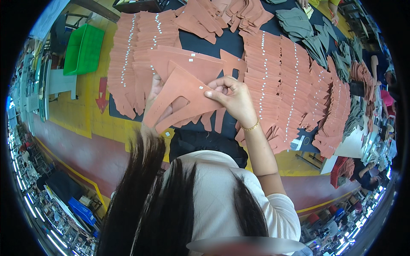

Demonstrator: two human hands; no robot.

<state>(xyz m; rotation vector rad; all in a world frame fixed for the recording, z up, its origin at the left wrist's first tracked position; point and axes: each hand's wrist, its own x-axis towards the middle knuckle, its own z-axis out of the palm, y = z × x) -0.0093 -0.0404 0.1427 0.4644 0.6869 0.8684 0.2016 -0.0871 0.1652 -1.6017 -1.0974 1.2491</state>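
In front of me a flat salmon-coloured cut piece (181, 87), perhaps leather or fabric, is held up over the table. It has a cutout slot and a small white sticker near its right corner. My right hand (232, 96) pinches that corner between thumb and fingers, close by the sticker. Beneath the left side, my left hand (156, 85) holds the piece; it is partly hidden, and some fingers show through the cutout. More pieces of the same colour (203, 64) lie just behind and under the held one, with small stickers on them.
Long overlapping rows of salmon pieces (267, 81) with white stickers cover the dark table, left and right. Grey-green pieces (294, 23) lie at the far right, near another person's hand (334, 17). A green crate (84, 49) stands at the left.
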